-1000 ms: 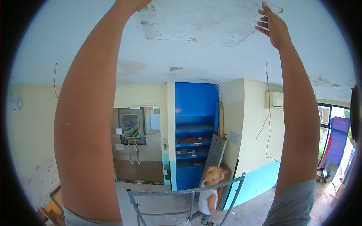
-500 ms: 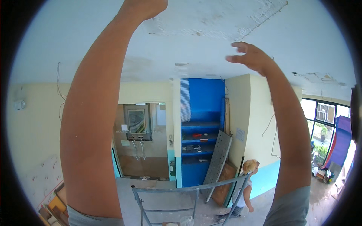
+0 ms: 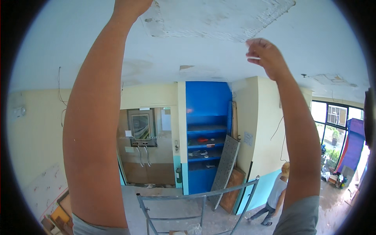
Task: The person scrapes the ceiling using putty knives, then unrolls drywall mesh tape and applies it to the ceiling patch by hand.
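Note:
Both my arms reach up toward a white ceiling, where a rough-edged plaster patch (image 3: 211,19) spreads across the top of the picture. My left hand (image 3: 135,7) is raised beside the patch's left edge; the top border cuts off its fingers, so its grip is hidden. Under the patch's near right corner is my right hand (image 3: 265,56), fingers bent but apart, with nothing visible in them. Its fingertips lie close to the patch's rough edge; whether they touch it I cannot tell.
Below stands a grey metal scaffold frame (image 3: 172,197). Behind are a glass double door (image 3: 145,168), blue shelves (image 3: 207,168) with small items, and a leaning perforated metal plank (image 3: 227,168). Another person (image 3: 276,192) walks at the lower right. Loose wires (image 3: 59,78) hang at left.
My left hand has moved left and up, farther out of view. My right hand has shifted right, its fingers more bent. The other person has walked to the right.

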`<state>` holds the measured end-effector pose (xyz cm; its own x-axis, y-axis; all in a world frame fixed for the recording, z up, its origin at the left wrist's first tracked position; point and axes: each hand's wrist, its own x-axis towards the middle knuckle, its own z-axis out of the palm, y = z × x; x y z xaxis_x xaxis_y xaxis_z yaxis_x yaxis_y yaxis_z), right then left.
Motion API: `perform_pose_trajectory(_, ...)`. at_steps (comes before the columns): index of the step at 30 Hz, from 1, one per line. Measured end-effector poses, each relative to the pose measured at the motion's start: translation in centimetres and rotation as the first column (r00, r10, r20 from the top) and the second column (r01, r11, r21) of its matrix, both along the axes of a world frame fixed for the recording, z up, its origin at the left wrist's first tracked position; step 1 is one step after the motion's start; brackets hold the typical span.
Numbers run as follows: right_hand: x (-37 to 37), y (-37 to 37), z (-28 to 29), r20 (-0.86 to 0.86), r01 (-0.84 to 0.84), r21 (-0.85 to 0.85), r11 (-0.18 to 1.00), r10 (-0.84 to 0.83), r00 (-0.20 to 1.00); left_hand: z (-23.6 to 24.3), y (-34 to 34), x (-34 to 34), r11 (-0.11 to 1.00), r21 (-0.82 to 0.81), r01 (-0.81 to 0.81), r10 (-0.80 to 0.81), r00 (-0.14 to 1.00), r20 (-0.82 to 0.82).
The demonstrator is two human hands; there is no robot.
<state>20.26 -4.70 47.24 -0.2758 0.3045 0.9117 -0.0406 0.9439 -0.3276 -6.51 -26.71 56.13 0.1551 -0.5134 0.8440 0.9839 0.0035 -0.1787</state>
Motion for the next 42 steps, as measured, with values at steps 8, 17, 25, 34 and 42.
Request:
perform_pose_trajectory(8,-10.0,-11.2,-3.5,0.07,0.074,0.079,0.994,-0.079,0.994,1.2,0.2,0.7,0.981,-0.069,-0.183,0.178,0.982,-0.067)
perform_pose_trajectory(17,-7.7,-8.2,-2.2,0.155,-0.077,-0.017,0.997,0.079,0.985,2.0,-1.3,-0.3,0.97,-0.029,-0.24,0.239,0.971,-0.021)
perform_pose_trajectory(25,2.2,-1.9,5.4,-0.176,0.291,0.267,0.919,-0.251,0.952,3.4,-1.5,-2.6,0.992,-0.119,-0.045,0.06,0.99,0.13)
perform_pose_trajectory(34,5.6,-1.1,13.0,-0.651,0.174,0.169,0.97,-0.023,0.758,4.3,0.5,-1.3,0.969,-0.099,0.227,-0.211,0.966,0.152)
perform_pose_trajectory(42,6.4,-0.1,14.5,-0.748,0.176,0.195,0.965,0.03,0.663,5.5,2.7,-1.3,0.989,0.051,0.141,-0.144,0.988,0.059)
